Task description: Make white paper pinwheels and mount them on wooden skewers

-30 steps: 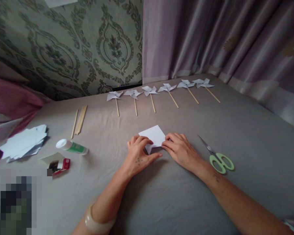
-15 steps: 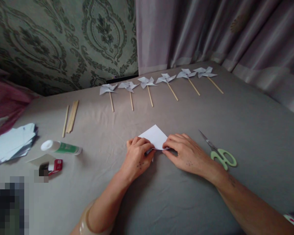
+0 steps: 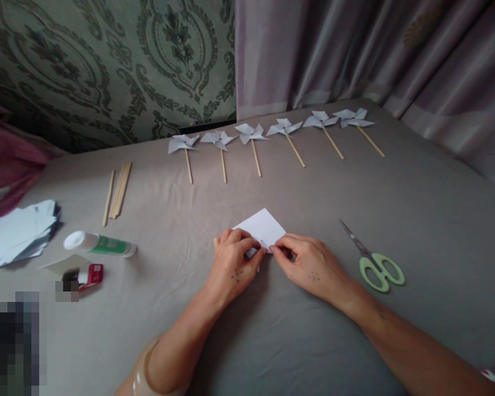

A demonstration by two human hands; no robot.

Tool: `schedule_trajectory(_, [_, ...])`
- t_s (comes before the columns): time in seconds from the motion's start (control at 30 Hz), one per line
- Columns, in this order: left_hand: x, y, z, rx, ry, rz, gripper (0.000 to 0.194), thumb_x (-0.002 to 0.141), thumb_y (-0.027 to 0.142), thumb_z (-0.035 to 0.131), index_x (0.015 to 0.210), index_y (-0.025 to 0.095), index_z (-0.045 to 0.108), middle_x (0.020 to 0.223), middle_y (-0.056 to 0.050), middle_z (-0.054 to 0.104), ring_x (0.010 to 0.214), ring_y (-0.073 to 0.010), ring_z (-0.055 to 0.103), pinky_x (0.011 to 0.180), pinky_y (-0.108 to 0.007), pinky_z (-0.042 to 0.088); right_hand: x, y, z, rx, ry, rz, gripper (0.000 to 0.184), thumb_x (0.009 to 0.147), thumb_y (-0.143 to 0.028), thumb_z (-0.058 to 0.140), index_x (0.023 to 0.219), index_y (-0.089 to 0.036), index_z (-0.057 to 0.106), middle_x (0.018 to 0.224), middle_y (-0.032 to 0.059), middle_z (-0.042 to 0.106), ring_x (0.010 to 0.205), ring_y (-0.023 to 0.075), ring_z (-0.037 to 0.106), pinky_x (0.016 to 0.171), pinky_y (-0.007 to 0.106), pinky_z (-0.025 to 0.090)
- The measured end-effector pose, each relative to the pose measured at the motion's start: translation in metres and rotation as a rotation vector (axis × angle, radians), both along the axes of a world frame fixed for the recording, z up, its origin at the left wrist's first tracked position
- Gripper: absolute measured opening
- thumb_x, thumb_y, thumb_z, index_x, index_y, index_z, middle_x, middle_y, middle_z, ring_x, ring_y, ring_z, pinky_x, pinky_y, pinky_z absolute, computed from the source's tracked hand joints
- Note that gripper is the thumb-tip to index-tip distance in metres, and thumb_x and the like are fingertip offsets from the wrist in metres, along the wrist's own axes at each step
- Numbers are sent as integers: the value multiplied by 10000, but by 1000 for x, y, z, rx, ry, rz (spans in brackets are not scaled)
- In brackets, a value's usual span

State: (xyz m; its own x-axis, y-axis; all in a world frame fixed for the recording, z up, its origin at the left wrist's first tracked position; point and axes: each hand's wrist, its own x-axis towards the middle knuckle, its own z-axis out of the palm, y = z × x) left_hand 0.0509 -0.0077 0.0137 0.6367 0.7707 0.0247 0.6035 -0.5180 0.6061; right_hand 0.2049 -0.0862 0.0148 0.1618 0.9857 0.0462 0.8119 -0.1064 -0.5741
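From where I'm standing, both hands are working at a fold or crease, as I judge it, along the near edge of a white sheet (image 3: 264, 223). The left hand (image 3: 231, 264) is pinching that edge between thumb and fingers, and the right hand (image 3: 313, 269) is pinching just beside it — fingertips almost meeting. The sheet is lying mid-scene on the grey cloth (image 3: 297, 203), its far corner pointing away. Such a small crease is calling for light, even pressure and matched edges (the fingers are hiding its exact line). Cloth is stretching between the sheet and the far row of paper pinwheels (image 3: 251, 133); to the right, scissors (image 3: 367, 253) are lying near the right forearm — elbow room is tighter there.
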Motion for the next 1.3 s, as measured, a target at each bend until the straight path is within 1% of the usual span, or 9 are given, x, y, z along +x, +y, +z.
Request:
schedule_trajectory(0.17, [5,-5,-2,-73,-20,117,74,807,258,676,784,227,738,911,-52,657,952,-234,542,857,-406,382,-3,3,-2,-42,-22,-57,193,867,-221,530,705,-178,626,737,39,685,665,171,610,614,279,362])
schedule_trajectory(0.33, [10,-8,-4,-95,2,190,117,826,254,640,779,214,739,973,-68,653,991,-254,526,880,-429,382,-5,5,-2,-74,-96,-77,192,860,-232,531,689,-184,605,720,40,679,657,184,610,599,290,346])
schedule_trajectory(0.47, [13,-8,-3,-110,6,222,110,812,256,653,759,207,735,965,-65,655,983,-251,529,881,-428,377,-5,5,-4,-66,-109,-79,187,856,-227,539,685,-187,601,722,37,675,658,183,607,600,290,352])
schedule_trajectory(0.6, [15,-8,-1,-116,-1,256,105,793,263,672,720,208,726,929,-55,655,961,-244,537,870,-419,379,-3,4,-5,-11,-46,-88,138,852,-219,550,740,-185,624,742,28,676,669,169,606,613,277,379])
schedule_trajectory(0.7, [16,-8,-1,-106,-8,261,108,786,271,679,711,208,724,920,-52,656,954,-240,537,873,-417,377,-2,3,-6,65,-15,-88,120,851,-190,538,837,-178,657,786,27,679,652,147,596,620,264,399])
schedule_trajectory(0.8, [16,-7,-3,-95,-16,260,110,787,274,676,713,208,723,917,-50,656,948,-236,534,872,-418,377,-1,2,-5,103,-39,-49,192,860,-165,513,936,-184,688,842,35,684,662,143,601,626,259,413])
schedule_trajectory(1.07, [16,-8,-6,-69,-21,251,137,802,287,650,708,208,711,916,-53,652,942,-247,530,851,-422,381,-2,1,-5,94,-169,61,307,859,-118,470,1022,-216,712,824,42,676,728,163,631,665,261,430])
schedule_trajectory(1.3, [17,-9,-6,-52,4,250,138,799,287,650,707,202,708,910,-59,647,938,-250,530,845,-410,379,-2,1,-6,91,-227,85,340,857,-101,468,1071,-213,707,832,45,677,737,170,631,673,265,430])
